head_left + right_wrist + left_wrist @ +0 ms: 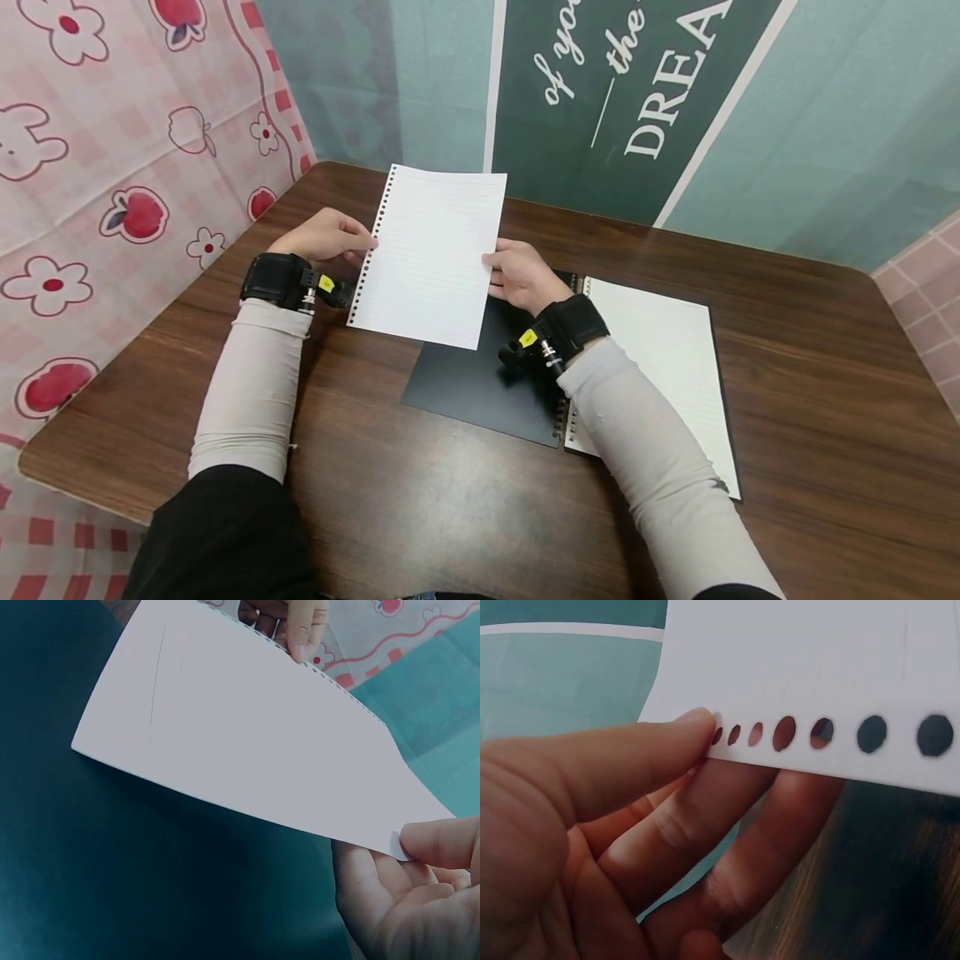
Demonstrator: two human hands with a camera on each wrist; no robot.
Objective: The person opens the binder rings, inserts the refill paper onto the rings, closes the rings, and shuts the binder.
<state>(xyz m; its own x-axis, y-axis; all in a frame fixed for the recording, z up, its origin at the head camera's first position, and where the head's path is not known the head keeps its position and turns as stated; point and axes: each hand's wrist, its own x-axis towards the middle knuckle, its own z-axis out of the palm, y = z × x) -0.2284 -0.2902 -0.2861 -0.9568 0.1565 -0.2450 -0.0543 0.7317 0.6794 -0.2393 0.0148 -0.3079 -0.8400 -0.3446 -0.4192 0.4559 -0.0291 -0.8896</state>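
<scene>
Head view: at about 10 o'clock the left hand [324, 237] pinches the punched edge of a loose sheet [431, 254], thumb on top and fingers beneath; the left wrist view shows the thumb tip pressed just beside the row of holes [821, 733]. At the sheet's other edge, near 1 o'clock, the right hand [522, 277] holds it the same way, and the right wrist view shows its thumb [442, 844] laid over the near corner of the paper. With a grip on each long side, the sheet is kept taut and lifted clear of the surface [810, 333], tilted up toward the far side, so it neither sags nor touches what lies below. Beneath it, toward 3 o'clock, an open notebook [675, 350] lies flat: its black cover [472, 383] is folded out to the left and a lined page faces up on the right. No container shows in any view.
</scene>
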